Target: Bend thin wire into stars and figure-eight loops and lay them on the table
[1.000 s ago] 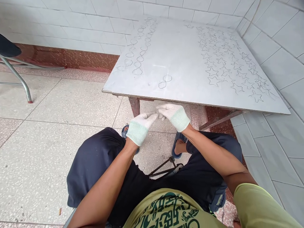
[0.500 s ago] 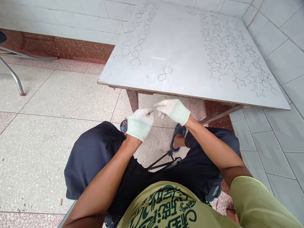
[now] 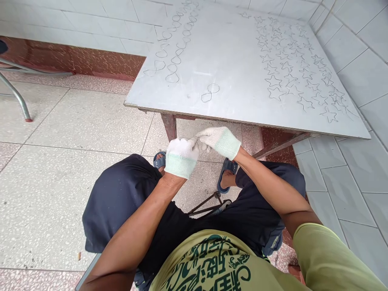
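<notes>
My left hand [image 3: 182,157] and my right hand [image 3: 218,140] wear white knit gloves with pale green cuffs. They meet in front of the table's near edge, above the floor between my knees. Fingers of both hands are pinched together on a thin wire [image 3: 204,154], mostly hidden by the gloves; its full shape cannot be made out. Beyond them, a single figure-eight wire piece [image 3: 211,93] lies on the white tabletop [image 3: 233,68], near its front edge.
Two rows of looped wire pieces [image 3: 173,68] lie along the table's left side. Several star-shaped wire pieces [image 3: 275,93] cover its right side. Tiled walls [image 3: 357,60] border the table behind and at right. A metal chair leg [image 3: 18,95] stands at far left.
My left hand has shifted slightly right and turned, bringing its fingers closer against those of my right hand. The right hand has barely moved. The pieces on the table stay in place.
</notes>
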Demonstrator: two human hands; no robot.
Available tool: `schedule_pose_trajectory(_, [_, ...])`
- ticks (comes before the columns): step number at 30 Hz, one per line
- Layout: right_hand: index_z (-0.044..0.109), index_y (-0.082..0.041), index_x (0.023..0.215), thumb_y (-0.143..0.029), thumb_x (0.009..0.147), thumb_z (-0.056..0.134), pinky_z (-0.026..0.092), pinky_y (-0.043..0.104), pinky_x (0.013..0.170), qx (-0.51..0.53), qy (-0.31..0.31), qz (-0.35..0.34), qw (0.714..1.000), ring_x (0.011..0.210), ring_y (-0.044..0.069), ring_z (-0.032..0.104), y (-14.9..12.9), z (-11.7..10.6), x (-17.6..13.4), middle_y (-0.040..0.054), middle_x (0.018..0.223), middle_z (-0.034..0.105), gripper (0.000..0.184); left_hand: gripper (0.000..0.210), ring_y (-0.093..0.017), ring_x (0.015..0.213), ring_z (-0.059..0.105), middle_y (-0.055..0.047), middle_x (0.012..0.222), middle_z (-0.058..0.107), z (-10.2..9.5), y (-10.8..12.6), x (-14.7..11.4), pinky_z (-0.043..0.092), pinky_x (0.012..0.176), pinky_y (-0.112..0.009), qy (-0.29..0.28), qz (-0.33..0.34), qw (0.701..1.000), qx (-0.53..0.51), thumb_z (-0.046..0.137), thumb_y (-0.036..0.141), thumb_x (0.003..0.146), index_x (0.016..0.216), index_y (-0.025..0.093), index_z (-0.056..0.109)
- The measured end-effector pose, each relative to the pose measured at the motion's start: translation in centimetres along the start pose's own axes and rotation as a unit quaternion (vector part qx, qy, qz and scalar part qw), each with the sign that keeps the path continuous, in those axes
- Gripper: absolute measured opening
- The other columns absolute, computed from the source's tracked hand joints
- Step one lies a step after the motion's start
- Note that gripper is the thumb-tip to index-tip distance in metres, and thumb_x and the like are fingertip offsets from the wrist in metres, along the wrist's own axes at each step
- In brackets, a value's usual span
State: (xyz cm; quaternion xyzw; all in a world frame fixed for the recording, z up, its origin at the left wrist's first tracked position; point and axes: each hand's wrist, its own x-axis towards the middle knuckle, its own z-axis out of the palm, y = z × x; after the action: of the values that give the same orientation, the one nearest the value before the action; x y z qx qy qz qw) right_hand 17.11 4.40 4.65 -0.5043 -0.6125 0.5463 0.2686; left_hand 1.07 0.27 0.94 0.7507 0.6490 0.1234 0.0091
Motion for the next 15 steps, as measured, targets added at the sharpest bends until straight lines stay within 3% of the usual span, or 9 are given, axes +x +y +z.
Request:
schedule_pose_trajectory(4, [0.08, -0.011, 0.088, -0.001, 0.093, 0.058, 0.048, 0.018, 0.046, -0.015, -0.008, 0.001, 1.0, 0.046, 0.008, 0.058, -0.1, -0.4, -0.2, -0.0013, 0.058, 0.07, 0.025, 0.041, -0.032, 0.087, 0.075, -0.016, 0.089, 0.081, -0.4, -0.4, 0.4, 0.05, 0.079, -0.044, -0.011, 0.064, 0.998, 0.011, 0.047, 0.02, 0.102, 0.109, 0.015, 0.086])
schedule_pose_trajectory(10, [0.083, -0.011, 0.095, -0.003, 0.094, 0.06, 0.047, 0.017, 0.046, -0.072, -0.069, -0.001, 0.995, 0.045, 0.007, 0.058, -0.4, -1.6, -0.4, -0.001, 0.06, 0.071, 0.024, 0.035, -0.03, 0.083, 0.074, -0.014, 0.083, 0.079, -0.9, -0.9, 0.8, 0.049, 0.076, -0.043, -0.015, 0.171, 0.985, 0.031, 0.049, 0.014, 0.099, 0.092, 0.014, 0.083])
schedule_pose_trajectory(15, [0.084, -0.012, 0.093, -0.003, 0.091, 0.064, 0.047, 0.017, 0.047, -0.089, -0.106, 0.001, 0.99, 0.046, 0.008, 0.059, -0.6, -2.3, -0.7, -0.0003, 0.06, 0.072, 0.022, 0.031, -0.03, 0.081, 0.074, -0.014, 0.081, 0.077, -0.3, -1.2, 1.1, 0.051, 0.074, -0.043, -0.024, 0.245, 0.968, 0.043, 0.052, 0.011, 0.096, 0.092, 0.014, 0.082])
